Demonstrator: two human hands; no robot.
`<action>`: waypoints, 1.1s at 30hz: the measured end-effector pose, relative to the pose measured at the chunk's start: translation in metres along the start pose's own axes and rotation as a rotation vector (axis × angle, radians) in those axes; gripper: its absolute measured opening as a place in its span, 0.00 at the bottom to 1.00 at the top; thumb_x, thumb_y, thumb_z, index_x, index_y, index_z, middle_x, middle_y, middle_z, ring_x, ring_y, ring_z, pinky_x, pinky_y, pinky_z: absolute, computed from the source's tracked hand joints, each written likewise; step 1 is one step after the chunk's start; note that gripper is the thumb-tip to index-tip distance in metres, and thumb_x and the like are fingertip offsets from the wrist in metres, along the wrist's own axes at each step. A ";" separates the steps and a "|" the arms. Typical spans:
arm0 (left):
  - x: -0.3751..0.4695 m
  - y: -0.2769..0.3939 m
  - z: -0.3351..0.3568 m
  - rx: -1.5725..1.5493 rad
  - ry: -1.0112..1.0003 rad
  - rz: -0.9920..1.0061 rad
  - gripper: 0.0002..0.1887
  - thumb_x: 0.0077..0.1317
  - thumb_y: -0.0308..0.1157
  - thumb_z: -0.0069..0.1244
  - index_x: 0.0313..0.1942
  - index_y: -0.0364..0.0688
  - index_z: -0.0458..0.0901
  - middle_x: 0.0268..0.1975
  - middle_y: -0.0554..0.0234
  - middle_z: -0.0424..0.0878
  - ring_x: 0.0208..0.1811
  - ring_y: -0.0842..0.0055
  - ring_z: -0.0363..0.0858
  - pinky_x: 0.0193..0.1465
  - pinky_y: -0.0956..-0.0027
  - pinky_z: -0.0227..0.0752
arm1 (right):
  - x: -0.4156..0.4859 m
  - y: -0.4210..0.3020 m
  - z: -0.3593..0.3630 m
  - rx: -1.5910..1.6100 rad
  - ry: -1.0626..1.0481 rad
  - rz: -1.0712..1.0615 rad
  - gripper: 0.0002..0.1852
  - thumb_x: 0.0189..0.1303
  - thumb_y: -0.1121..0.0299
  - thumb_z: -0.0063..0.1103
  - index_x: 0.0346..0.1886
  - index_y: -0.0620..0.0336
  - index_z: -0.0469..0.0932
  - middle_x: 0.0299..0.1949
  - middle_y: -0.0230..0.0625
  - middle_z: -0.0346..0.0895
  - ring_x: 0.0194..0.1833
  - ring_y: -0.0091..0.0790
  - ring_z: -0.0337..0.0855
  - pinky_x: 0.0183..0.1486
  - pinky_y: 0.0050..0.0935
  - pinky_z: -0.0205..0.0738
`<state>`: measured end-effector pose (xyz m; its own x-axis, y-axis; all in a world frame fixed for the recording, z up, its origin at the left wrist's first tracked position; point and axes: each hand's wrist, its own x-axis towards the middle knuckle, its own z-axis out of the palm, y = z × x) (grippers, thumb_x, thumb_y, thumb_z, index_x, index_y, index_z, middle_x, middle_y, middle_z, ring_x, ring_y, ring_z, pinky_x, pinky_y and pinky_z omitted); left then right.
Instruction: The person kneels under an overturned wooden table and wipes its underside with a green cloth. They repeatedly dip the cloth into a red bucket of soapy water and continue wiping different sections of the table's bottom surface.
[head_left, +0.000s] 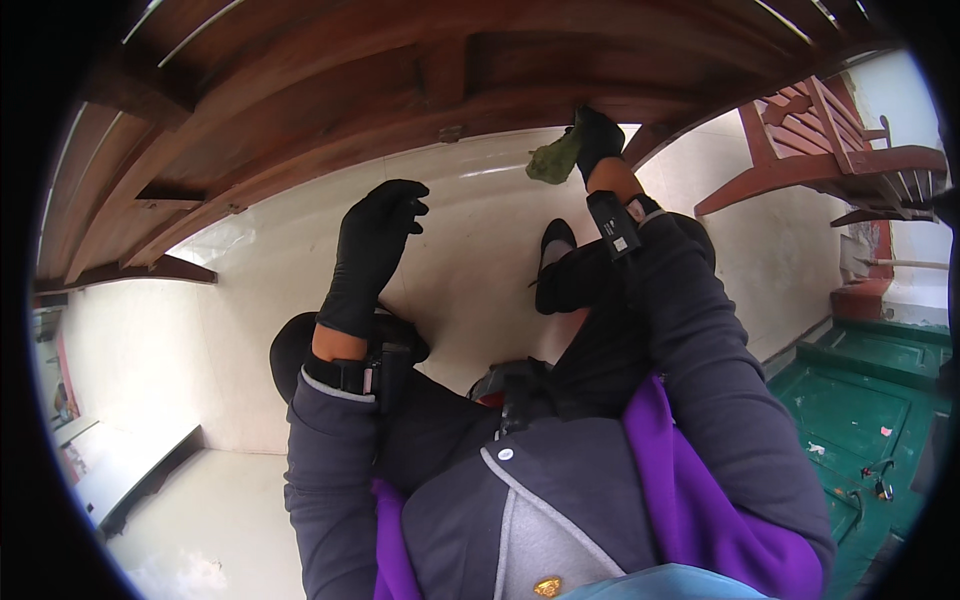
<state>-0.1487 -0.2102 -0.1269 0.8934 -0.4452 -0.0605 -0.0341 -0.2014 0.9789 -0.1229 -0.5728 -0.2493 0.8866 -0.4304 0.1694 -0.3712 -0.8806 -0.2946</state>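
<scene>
My right hand (600, 139), in a black glove, grips a crumpled green cloth (553, 159). It is up against the lower edge of a large red-brown wooden piece of furniture (360, 97), which looks like a bench with slats and crosspieces. Part of the cloth hangs down beside my fingers. My left hand (379, 232), also gloved in black, is raised over the pale floor (465, 247). Its fingers are loosely bent and slightly apart, with nothing in them. A gap separates it from the wood.
At the right is a red-brown wooden slatted chair (817, 142). A long-handled tool (907, 263) lies beyond it. A green panelled door (847, 409) with metal handles is at lower right. A low white-topped surface (139, 469) lies at lower left. My shoe (556, 244) is below the furniture.
</scene>
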 end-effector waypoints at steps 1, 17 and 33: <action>0.000 -0.001 0.000 0.005 -0.006 -0.005 0.12 0.65 0.20 0.40 0.45 0.35 0.79 0.37 0.59 0.82 0.36 0.77 0.82 0.38 0.74 0.77 | -0.001 0.005 0.001 -0.054 0.043 -0.040 0.13 0.64 0.61 0.43 0.30 0.54 0.76 0.31 0.43 0.81 0.36 0.48 0.81 0.38 0.41 0.72; 0.004 -0.003 0.001 -0.008 -0.064 -0.034 0.13 0.65 0.19 0.39 0.47 0.35 0.78 0.39 0.61 0.81 0.38 0.78 0.80 0.40 0.74 0.76 | 0.014 0.081 0.007 0.178 0.236 0.112 0.11 0.62 0.64 0.48 0.35 0.59 0.78 0.32 0.39 0.80 0.35 0.38 0.80 0.39 0.35 0.73; 0.010 -0.005 0.008 -0.011 -0.062 -0.043 0.13 0.65 0.19 0.39 0.45 0.35 0.79 0.39 0.62 0.81 0.39 0.78 0.81 0.39 0.73 0.77 | 0.027 0.097 -0.005 0.937 0.264 0.645 0.17 0.63 0.60 0.41 0.31 0.58 0.79 0.33 0.41 0.82 0.37 0.40 0.82 0.40 0.37 0.71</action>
<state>-0.1434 -0.2199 -0.1342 0.8647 -0.4892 -0.1140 0.0087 -0.2124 0.9771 -0.1360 -0.6707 -0.2684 0.4823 -0.8695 -0.1068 -0.2847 -0.0403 -0.9578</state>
